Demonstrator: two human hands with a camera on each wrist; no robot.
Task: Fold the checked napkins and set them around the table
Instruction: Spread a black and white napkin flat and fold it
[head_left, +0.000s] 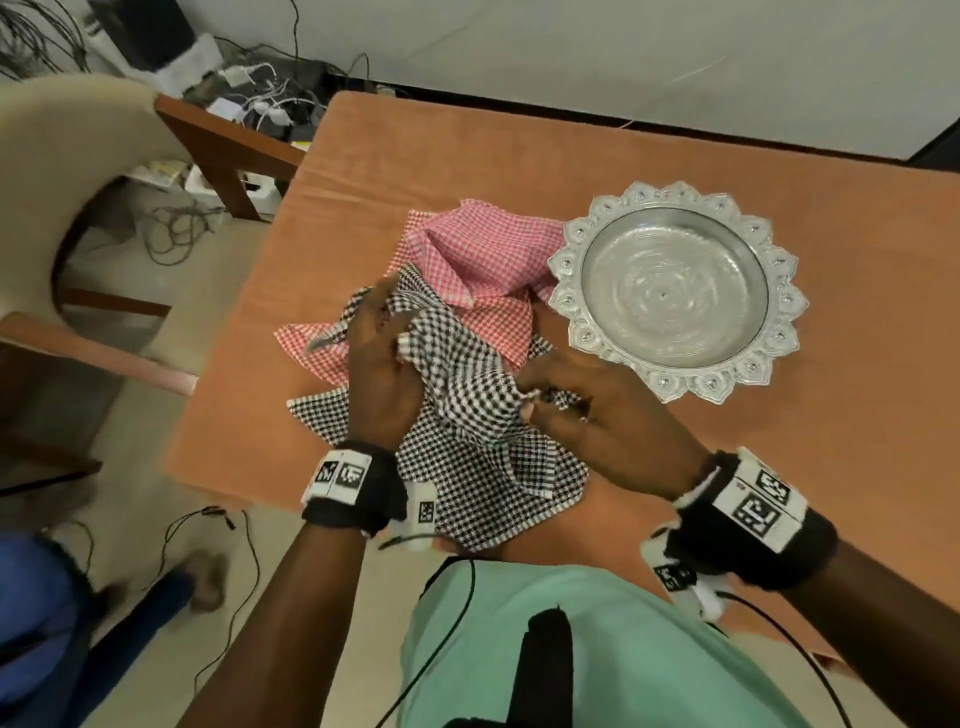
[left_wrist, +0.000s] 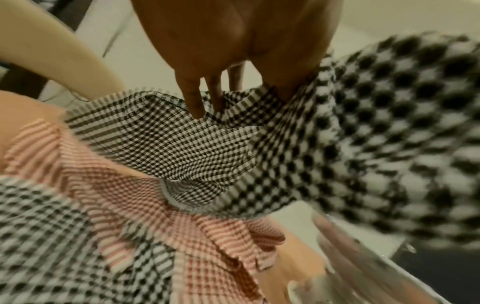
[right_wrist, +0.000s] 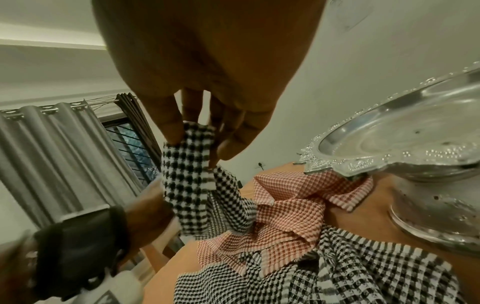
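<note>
Two hands work one black-and-white checked napkin (head_left: 457, 374) lifted off a heap of cloths on the orange bench (head_left: 519, 156). The left hand (head_left: 382, 358) has its grip closed on an edge of that napkin, fingers (left_wrist: 193, 98) curled into the cloth, which spreads below and to the right of the grip in the left wrist view. The right hand (head_left: 592, 410) pinches another part of the same napkin between thumb and fingers (right_wrist: 168, 123); from that grip the cloth hangs down in a bunched strip and runs across to the left hand. Under both grips, flat on the bench, lies a finer black-checked napkin (head_left: 483, 488), its near edge toward the person. Beyond the grips a pink checked napkin (head_left: 483, 260) lies crumpled, partly under the lifted cloth. Just right of the pink one stands a silver plate (head_left: 769, 374) with a scalloped rim, touching or overlapping the pink cloth's edge.
</note>
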